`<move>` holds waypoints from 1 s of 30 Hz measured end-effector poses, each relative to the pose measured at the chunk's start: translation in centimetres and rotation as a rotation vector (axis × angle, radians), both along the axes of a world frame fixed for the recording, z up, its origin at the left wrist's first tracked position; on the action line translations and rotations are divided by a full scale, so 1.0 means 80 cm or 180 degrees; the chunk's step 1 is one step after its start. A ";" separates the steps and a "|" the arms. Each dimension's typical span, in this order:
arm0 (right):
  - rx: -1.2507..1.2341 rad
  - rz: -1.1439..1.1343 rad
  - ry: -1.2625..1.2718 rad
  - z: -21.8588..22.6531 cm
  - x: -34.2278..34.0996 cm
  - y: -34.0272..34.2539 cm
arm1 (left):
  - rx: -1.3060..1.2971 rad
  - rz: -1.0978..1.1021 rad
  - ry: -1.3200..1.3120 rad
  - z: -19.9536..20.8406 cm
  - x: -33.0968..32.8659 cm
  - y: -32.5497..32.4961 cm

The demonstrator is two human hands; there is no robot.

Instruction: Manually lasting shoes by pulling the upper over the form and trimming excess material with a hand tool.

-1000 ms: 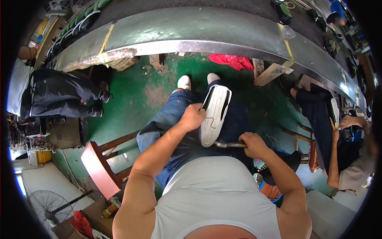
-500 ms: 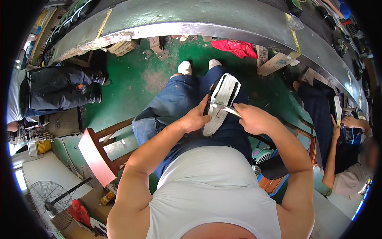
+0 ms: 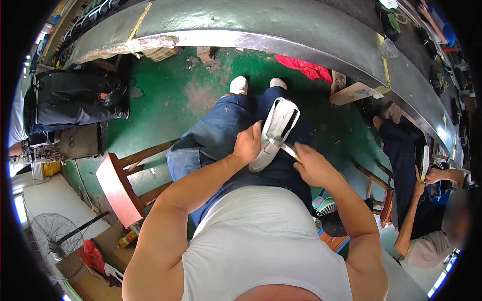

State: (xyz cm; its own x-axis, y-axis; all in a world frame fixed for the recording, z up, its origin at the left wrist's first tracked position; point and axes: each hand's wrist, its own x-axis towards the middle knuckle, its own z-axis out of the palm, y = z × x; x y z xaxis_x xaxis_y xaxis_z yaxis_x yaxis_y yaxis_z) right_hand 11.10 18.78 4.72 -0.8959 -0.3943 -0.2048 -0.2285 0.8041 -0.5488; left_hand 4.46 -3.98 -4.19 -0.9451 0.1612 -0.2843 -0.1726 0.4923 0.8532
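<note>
A shoe [image 3: 280,116] with a white sole lies tilted across my lap, sole facing up, with a dark part showing along its right side. My left hand [image 3: 248,144] grips the shoe's left edge, thumb toward the sole. Closed round a tool handle, my right hand [image 3: 313,164] is just right of the shoe. The tool looks like a small hammer [image 3: 287,149]; its metal head is at the middle of the sole. Whether the head touches the sole, I cannot tell.
A long metal-topped bench [image 3: 261,22] runs ahead, with red cloth [image 3: 304,67] beneath it. At my left stand a wooden stool [image 3: 120,193] and a wire fan [image 3: 55,241]. One person [image 3: 75,103] is at far left; another [image 3: 427,220] works on a shoe at right.
The shoe has rolled a little, showing more of its dark right side. My right hand and the tool have dropped slightly lower. The whole view has shifted a little.
</note>
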 end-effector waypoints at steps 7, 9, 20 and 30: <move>0.0427 -0.0601 -0.0290 -0.018 -0.027 0.005 | -0.0270 -0.1047 0.1086 0.009 -0.005 -0.001; 0.0081 -0.0600 -0.0680 -0.022 -0.028 0.028 | -0.0584 -0.1414 0.1103 0.021 -0.008 -0.001; 0.0099 -0.0668 -0.0570 -0.034 -0.054 0.004 | -0.1477 -0.2651 0.0293 0.076 -0.027 -0.006; -0.0173 -0.0347 -0.0697 -0.042 -0.012 -0.015 | 0.0526 -0.0775 -0.0652 0.040 0.032 -0.035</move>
